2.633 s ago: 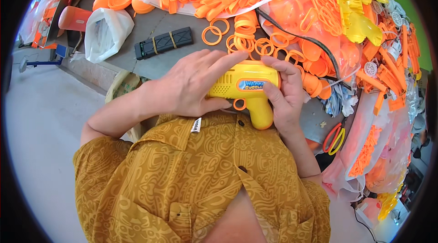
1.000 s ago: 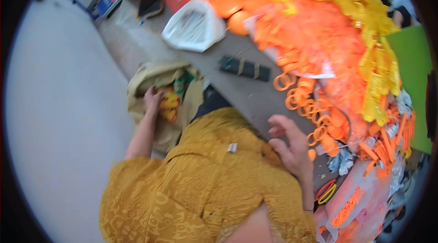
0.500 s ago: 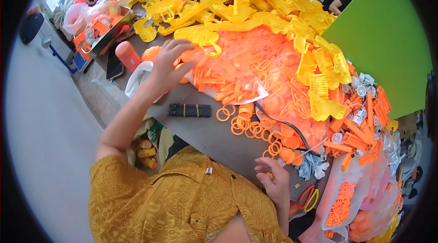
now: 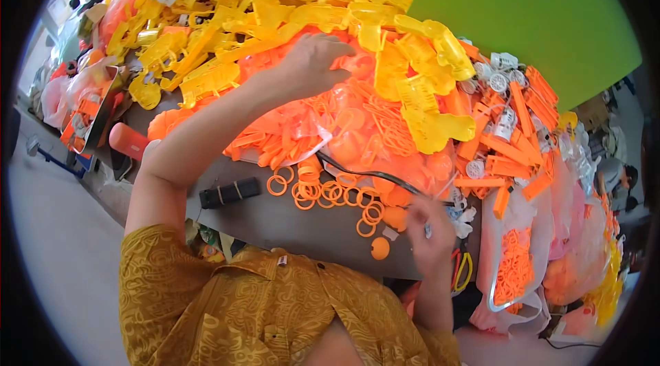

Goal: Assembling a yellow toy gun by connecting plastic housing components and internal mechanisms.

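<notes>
My left hand reaches over the orange plastic parts heaped at the table's middle, its thumb and fingers apart and nothing visible in them. My right hand is raised at the right, just beside the orange caps, with fingers curled. A small pale piece shows within it, too blurred to name. Between me and the heap lie several loose orange rings. One orange disc sits apart, left of my right hand. A black cable crosses the heap's near edge.
Yellow plastic parts are piled along the far side. A black block with bands lies at left. Orange strips and white pieces crowd the right. Red-and-yellow scissors and a bag of orange pieces are near my right forearm.
My left hand has moved right, from the heap's left edge to over its middle. My right hand has lifted and moved away from me. The view has turned right.
</notes>
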`<state>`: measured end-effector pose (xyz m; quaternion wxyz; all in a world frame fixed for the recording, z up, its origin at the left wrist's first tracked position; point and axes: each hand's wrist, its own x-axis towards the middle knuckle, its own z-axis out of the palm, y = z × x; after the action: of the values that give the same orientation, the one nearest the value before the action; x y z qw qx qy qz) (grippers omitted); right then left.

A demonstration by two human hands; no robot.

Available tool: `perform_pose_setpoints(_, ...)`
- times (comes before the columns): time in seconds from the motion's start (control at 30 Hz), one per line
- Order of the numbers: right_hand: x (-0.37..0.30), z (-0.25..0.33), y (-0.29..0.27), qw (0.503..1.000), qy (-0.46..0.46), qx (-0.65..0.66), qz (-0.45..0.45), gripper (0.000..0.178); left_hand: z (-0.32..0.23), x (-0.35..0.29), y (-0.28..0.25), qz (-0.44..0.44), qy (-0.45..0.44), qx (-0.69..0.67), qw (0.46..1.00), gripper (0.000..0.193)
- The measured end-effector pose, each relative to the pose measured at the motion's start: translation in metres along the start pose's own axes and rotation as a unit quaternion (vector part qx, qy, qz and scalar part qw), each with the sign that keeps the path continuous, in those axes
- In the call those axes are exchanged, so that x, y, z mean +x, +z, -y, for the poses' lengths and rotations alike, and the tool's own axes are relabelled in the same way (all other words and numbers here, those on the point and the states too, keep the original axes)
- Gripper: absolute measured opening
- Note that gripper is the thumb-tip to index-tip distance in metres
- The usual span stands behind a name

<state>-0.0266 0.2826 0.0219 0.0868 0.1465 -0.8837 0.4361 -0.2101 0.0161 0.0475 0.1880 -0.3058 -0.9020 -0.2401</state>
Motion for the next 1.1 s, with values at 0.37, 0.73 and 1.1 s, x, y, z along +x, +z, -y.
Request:
perform_pose_setpoints(0.37, 0.140, -0.054, -0.038, 0.888, -0.163, -0.430, 0.009, 0.016, -0.101, -0.043, 0.013, 0.073, 0.040, -0.200, 0.976, 0.036)
perform_pose_setpoints(0.73, 0.043, 0.027, 0.020, 0.945, -0.205, -0.254, -0.006, 0.016, -0.120, -0.096, 0.024, -0.051, -0.237, -0.606, 0.757, 0.051)
perform_pose_setpoints(1.1, 0.005, 0.004, -0.016, 0.990, -0.124, -0.071, -0.013, 0.013, -0.075, -0.149, 0.021, 0.287, -0.238, -0.434, 0.820, 0.016)
